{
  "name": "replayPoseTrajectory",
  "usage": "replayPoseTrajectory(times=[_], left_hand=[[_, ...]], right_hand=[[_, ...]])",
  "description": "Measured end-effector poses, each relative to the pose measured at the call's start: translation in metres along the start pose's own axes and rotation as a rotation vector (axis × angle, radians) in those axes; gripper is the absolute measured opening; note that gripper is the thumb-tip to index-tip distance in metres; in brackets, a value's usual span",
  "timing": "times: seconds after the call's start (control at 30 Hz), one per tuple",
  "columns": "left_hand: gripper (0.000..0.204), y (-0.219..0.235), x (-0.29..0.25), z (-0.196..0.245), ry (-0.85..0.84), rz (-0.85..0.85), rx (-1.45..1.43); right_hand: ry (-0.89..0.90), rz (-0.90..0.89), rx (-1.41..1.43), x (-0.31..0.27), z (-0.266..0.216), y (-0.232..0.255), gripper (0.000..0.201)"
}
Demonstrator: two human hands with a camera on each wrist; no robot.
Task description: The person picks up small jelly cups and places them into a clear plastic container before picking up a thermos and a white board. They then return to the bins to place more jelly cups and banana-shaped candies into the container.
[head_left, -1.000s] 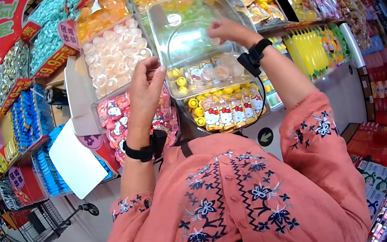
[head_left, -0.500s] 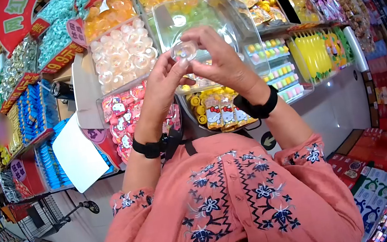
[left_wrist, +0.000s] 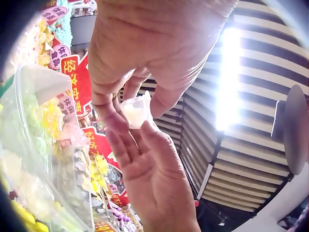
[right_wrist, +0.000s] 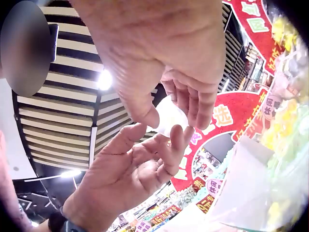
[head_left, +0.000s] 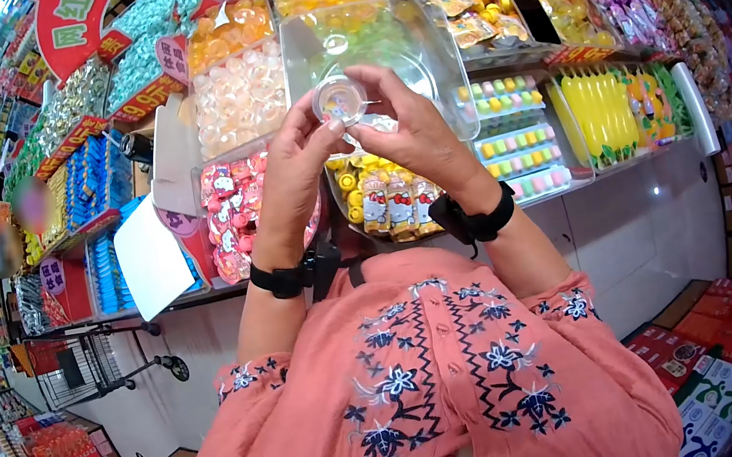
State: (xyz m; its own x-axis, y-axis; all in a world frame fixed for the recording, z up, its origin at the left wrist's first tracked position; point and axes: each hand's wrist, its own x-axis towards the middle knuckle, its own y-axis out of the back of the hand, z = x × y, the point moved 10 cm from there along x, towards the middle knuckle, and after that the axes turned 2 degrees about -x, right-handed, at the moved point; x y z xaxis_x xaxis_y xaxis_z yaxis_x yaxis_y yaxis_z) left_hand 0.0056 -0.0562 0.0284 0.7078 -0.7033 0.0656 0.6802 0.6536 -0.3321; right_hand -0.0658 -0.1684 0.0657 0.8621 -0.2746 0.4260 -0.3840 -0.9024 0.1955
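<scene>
A small clear jelly cup (head_left: 338, 100) with a round printed lid is held up between both hands in the head view. My left hand (head_left: 294, 156) pinches it from the left, thumb at the near edge. From the right, my right hand (head_left: 412, 127) grips the same cup with fingers and thumb. Both wrist views show the translucent cup (left_wrist: 136, 112) between the fingertips of the two hands. Beneath and behind them lies a large clear plastic lid (head_left: 451, 98) over green jelly cups. Yellow Hello Kitty packs (head_left: 390, 201) sit just below the hands.
Pale jelly cups (head_left: 239, 106) fill a bin to the left, above pink Hello Kitty packs (head_left: 231, 211). On the right are pastel candies (head_left: 509, 141) and yellow packs (head_left: 590, 114). A dark phone (head_left: 533, 14) lies among snack packs. A white sheet (head_left: 153, 260) and a shopping cart (head_left: 79, 366) are at left.
My right hand has come back from over the clear lid to meet the left. Both hands now hold a jelly cup, its lid turned up toward the head camera.
</scene>
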Motion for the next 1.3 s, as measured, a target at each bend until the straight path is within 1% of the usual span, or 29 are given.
replayPoseTrajectory(times=[0.27,0.5,0.83,0.97,1.07,1.17,1.3], left_hand=[[0.044,-0.034,-0.027,-0.005,-0.011,0.051,-0.032],[0.041,-0.055,-0.046,-0.017,0.041,0.003,-0.08],[0.04,-0.06,-0.068,-0.024,0.046,0.03,-0.092],[0.041,-0.063,-0.072,-0.02,0.044,0.053,-0.079],[0.041,-0.06,-0.073,-0.02,0.037,0.069,-0.058],[0.042,-0.059,-0.072,-0.019,0.022,0.05,-0.072],[0.042,-0.058,-0.068,-0.018,0.014,0.043,-0.061]], right_hand=[[-0.046,-0.007,0.137,-0.038,-0.003,0.025,0.052],[-0.086,0.004,0.129,-0.059,-0.001,0.036,0.053],[-0.101,-0.029,0.219,-0.077,-0.004,0.033,0.051],[-0.118,-0.055,0.264,-0.08,0.003,0.03,0.052],[-0.107,-0.069,0.263,-0.079,0.004,0.029,0.053],[-0.101,-0.073,0.27,-0.079,0.001,0.028,0.053],[-0.142,-0.082,0.36,-0.076,0.009,0.024,0.051]])
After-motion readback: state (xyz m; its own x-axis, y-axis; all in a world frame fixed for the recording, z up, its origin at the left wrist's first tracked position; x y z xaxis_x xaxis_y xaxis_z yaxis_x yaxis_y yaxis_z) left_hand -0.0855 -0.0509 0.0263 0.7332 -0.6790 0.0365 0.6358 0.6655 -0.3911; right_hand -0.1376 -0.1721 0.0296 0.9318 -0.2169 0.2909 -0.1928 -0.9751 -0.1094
